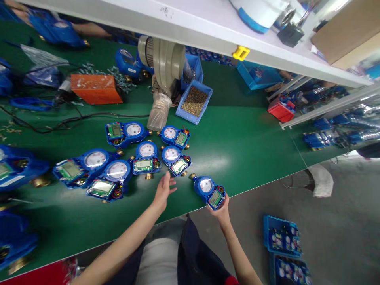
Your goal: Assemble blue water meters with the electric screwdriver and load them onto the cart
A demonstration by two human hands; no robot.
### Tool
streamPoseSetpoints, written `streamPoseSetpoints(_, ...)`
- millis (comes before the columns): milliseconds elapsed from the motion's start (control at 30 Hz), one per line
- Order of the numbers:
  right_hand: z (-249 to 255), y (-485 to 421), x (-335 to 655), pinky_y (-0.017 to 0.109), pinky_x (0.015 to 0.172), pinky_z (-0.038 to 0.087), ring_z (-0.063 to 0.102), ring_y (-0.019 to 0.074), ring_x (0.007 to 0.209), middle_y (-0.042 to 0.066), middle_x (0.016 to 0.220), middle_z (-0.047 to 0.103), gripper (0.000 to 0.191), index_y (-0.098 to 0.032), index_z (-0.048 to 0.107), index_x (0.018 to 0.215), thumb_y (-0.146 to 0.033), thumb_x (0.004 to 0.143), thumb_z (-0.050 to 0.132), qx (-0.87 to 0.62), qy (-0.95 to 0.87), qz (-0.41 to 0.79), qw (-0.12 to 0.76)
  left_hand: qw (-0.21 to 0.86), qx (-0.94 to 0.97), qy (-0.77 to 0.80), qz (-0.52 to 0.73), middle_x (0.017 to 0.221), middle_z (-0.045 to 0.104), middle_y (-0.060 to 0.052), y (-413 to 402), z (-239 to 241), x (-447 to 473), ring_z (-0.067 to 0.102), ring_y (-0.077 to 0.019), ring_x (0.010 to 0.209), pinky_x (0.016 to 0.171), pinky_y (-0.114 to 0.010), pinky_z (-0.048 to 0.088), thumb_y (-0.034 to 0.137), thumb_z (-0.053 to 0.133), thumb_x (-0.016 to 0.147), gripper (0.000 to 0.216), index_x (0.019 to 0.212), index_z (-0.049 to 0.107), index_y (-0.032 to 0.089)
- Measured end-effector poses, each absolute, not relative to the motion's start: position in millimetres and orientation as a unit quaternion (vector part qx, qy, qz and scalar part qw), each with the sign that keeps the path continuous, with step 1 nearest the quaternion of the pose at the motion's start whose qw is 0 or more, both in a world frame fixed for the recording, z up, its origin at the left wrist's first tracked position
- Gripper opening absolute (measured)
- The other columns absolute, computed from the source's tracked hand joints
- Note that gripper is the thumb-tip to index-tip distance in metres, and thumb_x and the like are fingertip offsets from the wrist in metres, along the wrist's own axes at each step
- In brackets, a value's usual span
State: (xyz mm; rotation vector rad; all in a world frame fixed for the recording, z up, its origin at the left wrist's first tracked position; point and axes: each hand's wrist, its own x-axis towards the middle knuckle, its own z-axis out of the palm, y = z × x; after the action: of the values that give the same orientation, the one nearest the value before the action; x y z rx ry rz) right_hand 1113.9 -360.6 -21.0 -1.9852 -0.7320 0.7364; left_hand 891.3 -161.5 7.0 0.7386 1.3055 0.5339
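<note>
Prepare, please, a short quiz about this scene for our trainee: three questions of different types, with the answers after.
1. Multiple choice: which hand holds a blue meter at the table's front edge? A) the left; B) the right; C) neither.
2. True or false: the orange box is on the green table.
3. Fill in the colour: small brass-coloured parts lie in the ____ bin.

Key: 1. B, the right hand; 2. True; 3. Blue.
</note>
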Motion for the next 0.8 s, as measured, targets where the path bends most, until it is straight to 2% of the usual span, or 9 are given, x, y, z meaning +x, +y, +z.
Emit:
streamPoseSetpoints(67, -24, -366, 1111, 0.047, 0.103, 0.046, 0.052, 0.0318, 0.124, 0.024, 0.137, 0.037, 0.103, -0.015, 0.018, 0.137, -0.038, 0.057, 0.078, -0.784, -0.312, 0.316, 0.435, 0.671, 0.418, 0.580, 0.194, 0.110, 0.059, -0.016, -187, 14, 888, 0.061, -0.0289, 0.102, 0.082, -0.049, 0.055, 0.064, 0.042, 0.087, 0.058, 0.114, 0.055, 0.014)
streamPoseSetpoints(167, -23, -367, 1108, 0.048, 0.105, 0.044, 0.051, 0.0329, 0.125, 0.022, 0.138, 0.039, 0.102, -0.015, 0.024, 0.137, -0.036, 0.054, 0.080, -0.744, -0.358, 0.366, 0.429, 0.635, 0.564, 0.511, 0.134, 0.126, 0.054, -0.014, -203, 25, 890, 0.049, -0.0307, 0.122, 0.104, -0.052, 0.039, 0.050, 0.059, 0.082, 0.049, 0.120, 0.056, 0.019)
streamPoseSetpoints(267, -21, -355, 1103, 0.049, 0.106, 0.042, 0.050, 0.0348, 0.126, 0.022, 0.139, 0.041, 0.102, -0.017, 0.028, 0.138, -0.032, 0.053, 0.082, -0.694, -0.410, 0.417, 0.419, 0.616, 0.667, 0.416, 0.039, 0.140, 0.048, -0.012, -186, 26, 891, 0.037, -0.0336, 0.134, 0.113, -0.051, 0.025, 0.042, 0.077, 0.068, 0.067, 0.128, 0.054, 0.024)
streamPoseSetpoints(367, -22, -333, 1091, 0.052, 0.111, 0.036, 0.043, 0.0365, 0.133, 0.022, 0.144, 0.038, 0.101, -0.017, 0.026, 0.141, -0.030, 0.057, 0.081, -0.659, -0.473, 0.444, 0.380, 0.625, 0.699, 0.338, -0.083, 0.136, 0.054, -0.013, -149, 18, 882, 0.049, -0.0347, 0.125, 0.107, -0.046, 0.036, 0.047, 0.087, 0.049, 0.092, 0.131, 0.053, 0.021)
streamPoseSetpoints(433, -24, -320, 1080, 0.052, 0.112, 0.034, 0.041, 0.0371, 0.135, 0.023, 0.146, 0.035, 0.102, -0.017, 0.022, 0.144, -0.031, 0.061, 0.079, -0.647, -0.504, 0.448, 0.356, 0.637, 0.697, 0.295, -0.148, 0.128, 0.061, -0.010, -128, 14, 875, 0.058, -0.0312, 0.114, 0.098, -0.039, 0.045, 0.050, 0.088, 0.044, 0.096, 0.129, 0.055, 0.020)
streamPoseSetpoints(567, -32, -314, 1058, 0.049, 0.103, 0.045, 0.051, 0.0377, 0.126, 0.025, 0.143, 0.040, 0.101, -0.015, 0.017, 0.146, -0.035, 0.066, 0.074, -0.635, -0.534, 0.439, 0.345, 0.636, 0.693, 0.259, -0.221, 0.100, 0.071, -0.008, -114, 20, 871, 0.066, -0.0291, 0.091, 0.079, -0.037, 0.053, 0.054, 0.085, 0.045, 0.073, 0.104, 0.068, 0.016)
streamPoseSetpoints(667, -37, -322, 1046, 0.048, 0.096, 0.052, 0.057, 0.0376, 0.120, 0.024, 0.140, 0.043, 0.098, -0.017, 0.015, 0.147, -0.037, 0.069, 0.071, -0.627, -0.588, 0.392, 0.328, 0.631, 0.690, 0.264, -0.238, 0.078, 0.070, -0.006, -125, 34, 858, 0.066, -0.0283, 0.074, 0.067, -0.036, 0.052, 0.056, 0.085, 0.042, 0.059, 0.081, 0.069, 0.016)
streamPoseSetpoints(733, -32, -324, 1032, 0.048, 0.094, 0.053, 0.057, 0.0384, 0.118, 0.024, 0.137, 0.045, 0.099, -0.019, 0.017, 0.146, -0.039, 0.067, 0.073, -0.609, -0.641, 0.352, 0.307, 0.631, 0.687, 0.281, -0.228, 0.073, 0.068, -0.004, -136, 45, 834, 0.065, -0.0269, 0.070, 0.063, -0.035, 0.051, 0.060, 0.084, 0.042, 0.058, 0.079, 0.069, 0.017)
streamPoseSetpoints(800, -14, -316, 1007, 0.048, 0.094, 0.053, 0.056, 0.0389, 0.118, 0.022, 0.135, 0.047, 0.101, -0.019, 0.020, 0.145, -0.039, 0.063, 0.076, -0.584, -0.687, 0.328, 0.280, 0.625, 0.686, 0.312, -0.201, 0.082, 0.069, -0.005, -145, 59, 794, 0.065, -0.0273, 0.074, 0.065, -0.034, 0.051, 0.063, 0.083, 0.041, 0.067, 0.089, 0.069, 0.018)
